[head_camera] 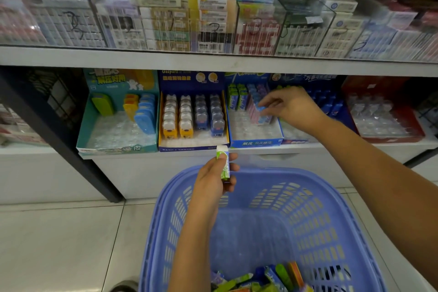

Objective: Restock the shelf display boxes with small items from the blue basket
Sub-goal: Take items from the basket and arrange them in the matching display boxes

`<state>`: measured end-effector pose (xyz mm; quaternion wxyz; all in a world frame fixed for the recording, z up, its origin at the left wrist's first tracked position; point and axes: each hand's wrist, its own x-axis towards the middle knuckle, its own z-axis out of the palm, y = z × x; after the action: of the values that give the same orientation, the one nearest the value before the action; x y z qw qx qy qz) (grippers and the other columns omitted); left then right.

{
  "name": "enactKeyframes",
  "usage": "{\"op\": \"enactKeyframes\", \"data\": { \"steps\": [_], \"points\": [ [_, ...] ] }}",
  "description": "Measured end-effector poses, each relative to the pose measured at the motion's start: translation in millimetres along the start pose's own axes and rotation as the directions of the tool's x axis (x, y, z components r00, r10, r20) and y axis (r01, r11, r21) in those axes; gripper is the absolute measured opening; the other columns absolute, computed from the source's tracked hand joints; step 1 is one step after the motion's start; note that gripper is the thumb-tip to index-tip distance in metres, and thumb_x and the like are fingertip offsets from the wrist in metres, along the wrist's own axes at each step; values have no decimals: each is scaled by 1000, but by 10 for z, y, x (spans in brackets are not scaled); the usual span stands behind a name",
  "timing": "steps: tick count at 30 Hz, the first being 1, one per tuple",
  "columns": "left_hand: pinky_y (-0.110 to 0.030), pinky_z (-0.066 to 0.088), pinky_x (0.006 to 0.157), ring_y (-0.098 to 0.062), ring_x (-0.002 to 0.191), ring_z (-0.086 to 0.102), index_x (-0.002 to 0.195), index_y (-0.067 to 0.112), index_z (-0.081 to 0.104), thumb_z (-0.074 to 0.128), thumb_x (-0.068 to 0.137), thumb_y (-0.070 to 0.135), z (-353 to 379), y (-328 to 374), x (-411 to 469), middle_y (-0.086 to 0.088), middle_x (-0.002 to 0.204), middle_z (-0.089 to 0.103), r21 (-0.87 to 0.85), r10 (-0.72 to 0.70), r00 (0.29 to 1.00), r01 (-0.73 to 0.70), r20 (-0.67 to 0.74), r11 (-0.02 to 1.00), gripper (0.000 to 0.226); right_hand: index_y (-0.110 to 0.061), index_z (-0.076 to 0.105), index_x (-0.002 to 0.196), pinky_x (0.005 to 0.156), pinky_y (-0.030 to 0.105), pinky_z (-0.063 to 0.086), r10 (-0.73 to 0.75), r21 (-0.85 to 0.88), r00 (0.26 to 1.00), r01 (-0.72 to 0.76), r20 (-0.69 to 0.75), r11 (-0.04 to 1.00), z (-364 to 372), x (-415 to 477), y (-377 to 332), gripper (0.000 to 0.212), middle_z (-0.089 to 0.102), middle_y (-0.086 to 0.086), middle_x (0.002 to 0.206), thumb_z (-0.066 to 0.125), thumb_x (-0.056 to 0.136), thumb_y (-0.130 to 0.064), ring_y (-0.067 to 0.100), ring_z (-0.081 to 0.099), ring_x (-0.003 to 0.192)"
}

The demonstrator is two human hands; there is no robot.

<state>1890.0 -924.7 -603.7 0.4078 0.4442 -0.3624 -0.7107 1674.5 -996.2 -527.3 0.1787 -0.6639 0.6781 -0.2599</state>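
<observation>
Left hand (216,173): grips green eraser (224,163) above blue basket (260,220), 6 o'clock | Right hand (288,105): pinches blue eraser (262,114) in display box (256,142), 1 o'clock | Handling: light, stiff, probably slick-wrapped; hold long sides.

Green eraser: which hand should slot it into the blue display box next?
Probably left: the left hand already grips the green eraser just below the blue display box. The right hand is busy there with a blue item.
</observation>
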Motion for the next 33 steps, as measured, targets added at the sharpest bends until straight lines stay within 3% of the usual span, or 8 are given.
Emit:
{"op": "enactKeyframes", "data": {
  "steps": [6, 9, 11, 16, 19, 23, 27, 33],
  "points": [
    [-20, 41, 42, -6, 46, 50, 93, 14, 71, 37, 102, 22, -3, 25, 18, -2, 73, 53, -78, -21, 999, 19, -31, 997, 36, -6, 72, 92, 61, 1, 46, 85, 51, 996, -84, -23, 995, 89, 67, 160, 16, 71, 11, 91, 76, 77, -9, 10, 62, 73],
    [-19, 46, 45, -6, 49, 54, 100, 10, 69, 38, 101, 22, -17, 48, 12, 6, 58, 62, -147, -55, 998, 54, -5, 988, 34, 1, 74, 86, 68, 20, 45, -75, -116, 986, 58, -151, 992, 166, 0, 196, 15, 67, 20, 92, 77, 74, -7, 29, 61, 82],
    [-20, 51, 53, -6, 59, 60, 102, 10, 69, 39, 101, 21, -14, 53, -11, 8, 69, 68, -185, -55, 998, 59, 27, 981, 32, 4, 73, 89, 74, 23, 41, -169, -232, 975, 134, -141, 963, 202, -42, 194, 17, 64, 23, 96, 75, 76, -6, 35, 59, 87],
    [-26, 55, 82, -17, 94, 70, 111, 9, 65, 41, 101, 17, 1, 83, -111, -6, 107, 72, -181, -28, 997, 41, 75, 983, 27, -11, 61, 120, 73, 16, 36, -208, -279, 975, 178, -82, 944, 231, -313, -69, 38, 49, 0, 105, 69, 84, -17, 12, 51, 70],
    [-26, 53, 86, -18, 100, 69, 113, 9, 64, 42, 100, 15, 32, 103, -132, -9, 106, 73, -151, -16, 999, 24, 52, 988, 27, -20, 60, 120, 65, 17, 43, -303, -82, 953, 302, -2, 950, 352, -799, -287, 41, 49, -9, 93, 73, 81, -22, 6, 51, 64],
    [-30, 49, 89, -26, 104, 64, 121, -1, 59, 43, 98, 11, 121, 109, -146, -17, 111, 67, -213, -18, 999, 25, 36, 977, 30, -23, 61, 112, 78, 17, 51, -215, 209, 974, 224, -65, 952, 512, -1289, -407, 38, 58, -8, 102, 77, 77, -16, 5, 60, 83],
    [-27, 55, 82, -21, 88, 70, 104, 0, 63, 42, 98, 12, 216, 113, -168, -13, 92, 72, -245, -8, 992, 39, 126, 969, 25, -9, 69, 103, 88, 10, 44, -327, 65, 933, 339, -152, 938, 574, -1337, -398, 22, 60, -2, 109, 70, 81, -4, -1, 55, 98],
    [-31, 56, 87, -22, 96, 70, 114, -2, 61, 40, 101, 20, 409, 329, 13, -15, 102, 72, -202, -9, 982, 48, 189, 978, 32, -11, 69, 98, 72, 10, 43, -335, -26, 872, 349, -358, 937, 308, -899, -334, 18, 57, -12, 89, 69, 82, -19, 2, 53, 77]
  ]
}}
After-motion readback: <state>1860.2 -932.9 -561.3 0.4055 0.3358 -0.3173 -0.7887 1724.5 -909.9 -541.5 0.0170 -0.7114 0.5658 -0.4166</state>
